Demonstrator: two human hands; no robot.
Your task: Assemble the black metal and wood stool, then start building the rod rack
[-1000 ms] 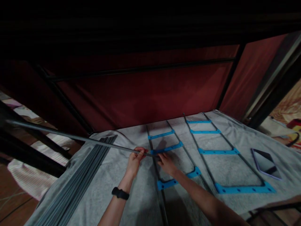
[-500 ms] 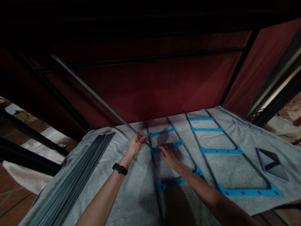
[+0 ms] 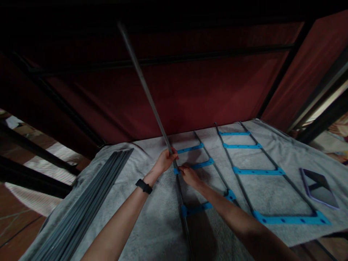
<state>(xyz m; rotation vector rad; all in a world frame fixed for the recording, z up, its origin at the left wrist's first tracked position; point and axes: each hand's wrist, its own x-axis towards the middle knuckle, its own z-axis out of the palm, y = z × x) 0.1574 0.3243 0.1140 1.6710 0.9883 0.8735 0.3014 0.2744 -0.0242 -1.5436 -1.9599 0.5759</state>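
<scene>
Head view: the right hand (image 3: 189,176) is near centre, fingers bunched by the nine-o'clock end of a blue crossbar (image 3: 203,165); whether pinching, I cannot tell. Beyond, at eleven o'clock, the left hand (image 3: 164,160) clamps its fingers around a grey tube (image 3: 146,89), slanting up before a red panel (image 3: 214,87). A slack left grip could let the tube's raised end swing and twist the crossbar.

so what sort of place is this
Probably a room in a home: a grey blanket is spread out, a dark-framed red panel stands behind it, a tablet or phone lies on top.
</scene>
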